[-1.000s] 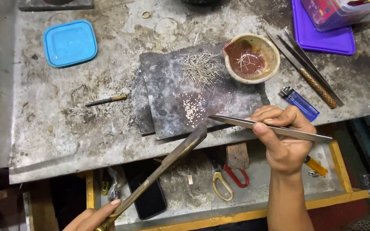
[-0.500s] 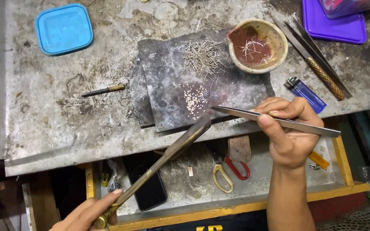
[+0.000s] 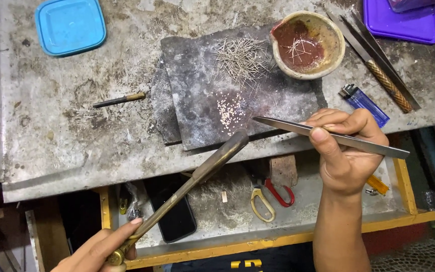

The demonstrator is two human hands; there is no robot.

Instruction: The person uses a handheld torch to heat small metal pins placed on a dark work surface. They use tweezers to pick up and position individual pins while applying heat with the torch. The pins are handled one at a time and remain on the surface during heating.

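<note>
At the far left a square blue plastic lid (image 3: 70, 25) lies flat on the scarred grey metal bench (image 3: 76, 146), well apart from the work. The left hand (image 3: 99, 249), low at the frame's bottom edge, has its fingers wrapped shut round the base of a long brass torch pipe (image 3: 187, 186), angled up so its tip sits just at the near edge of the dark charred soldering slab (image 3: 197, 95). A small brass-tipped dark pick (image 3: 119, 99) rests on the bench just left of that slab. On the slab, 1 cluster of tiny pale beads (image 3: 230, 108) lies below a heap of thin wire pins (image 3: 240, 58). A round clay bowl with red residue (image 3: 307, 45) touches the slab's upper right corner. The right hand (image 3: 346, 151) pinches long steel tweezers (image 3: 328, 136) between thumb and fingers, tips pointing left, just right of the beads; whether the tips hold anything is too small to tell. A blue lighter (image 3: 366, 103) lies beside it.
</note>
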